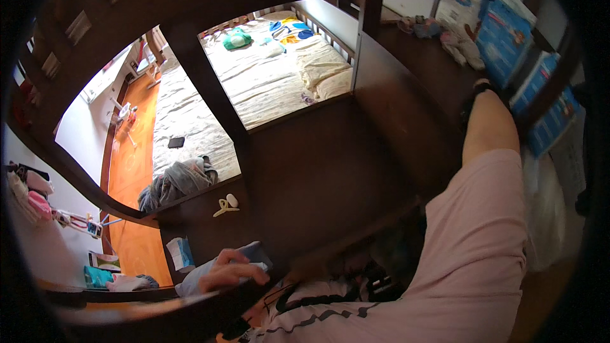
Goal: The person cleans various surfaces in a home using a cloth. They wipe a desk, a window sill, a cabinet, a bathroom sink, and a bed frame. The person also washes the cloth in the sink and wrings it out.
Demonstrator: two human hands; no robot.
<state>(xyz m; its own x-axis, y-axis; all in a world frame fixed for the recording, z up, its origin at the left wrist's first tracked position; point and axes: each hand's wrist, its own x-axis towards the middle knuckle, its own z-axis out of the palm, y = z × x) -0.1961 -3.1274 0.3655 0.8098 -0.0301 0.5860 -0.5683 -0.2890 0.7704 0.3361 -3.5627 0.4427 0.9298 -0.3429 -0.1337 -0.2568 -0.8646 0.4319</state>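
Note:
My left hand [232,270] is curled over a pale blue cloth [194,280] at the low end of a dark wooden shelf. It is blurred, and part of the cloth sticks out past the fingers. My right arm stretches to the upper right with a black band at the wrist. Only a sliver of my right hand [480,82] shows there, near a pale plush toy [460,47] and blue-and-white packs [506,40]; its fingers are hidden. On the shelf lie a yellow hair claw [225,208], a small white oval thing [232,200] and a blue-and-white packet [180,254].
Dark wooden bed-frame posts [202,81] stand before me. Beyond is a bed [267,76] with a grey garment [183,178], a black phone-like slab [176,142] and a green plush [237,39]. Orange wooden flooring [136,152] runs along the left. A white plastic bag [545,214] hangs at right.

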